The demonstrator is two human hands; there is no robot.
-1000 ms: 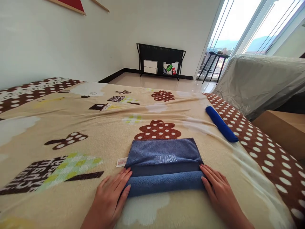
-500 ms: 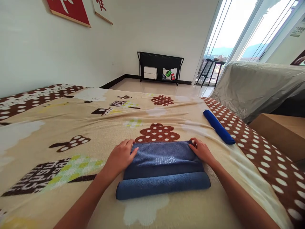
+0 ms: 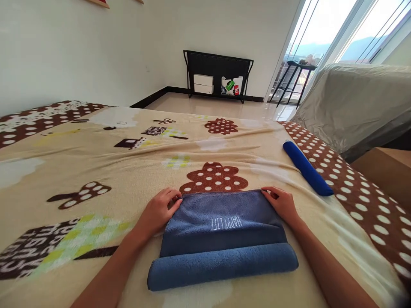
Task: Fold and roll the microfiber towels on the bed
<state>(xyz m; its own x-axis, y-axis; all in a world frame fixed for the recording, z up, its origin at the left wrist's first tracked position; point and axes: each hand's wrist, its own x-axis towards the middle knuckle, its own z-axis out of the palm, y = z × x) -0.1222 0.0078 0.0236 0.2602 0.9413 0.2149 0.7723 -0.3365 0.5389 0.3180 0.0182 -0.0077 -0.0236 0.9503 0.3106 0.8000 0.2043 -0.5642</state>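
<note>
A blue-grey towel (image 3: 221, 209) lies in front of me, with white "HAPPY LIFE" lettering upside down to me. Its near part is wound into a thick roll, while the far part is flat. My left hand (image 3: 162, 209) pinches the far left corner between thumb and fingers. At the far right corner, my right hand (image 3: 281, 203) grips the edge in the same way. Off to the right, a darker blue rolled towel (image 3: 307, 168) rests on the blanket, apart from both hands.
A cream patterned blanket (image 3: 128, 171) with brown polka-dot borders spreads under everything. Beyond it stand a black rack (image 3: 218, 68) holding white boxes, and a black stool (image 3: 297, 79) by the glass door. Right of the bed are a plastic-covered piece of furniture (image 3: 359, 102) and a cardboard box (image 3: 385, 171).
The fingers of my left hand have closed on the towel's corner, where they lay flatter before. My right hand keeps its corner. The view has tipped down and come closer.
</note>
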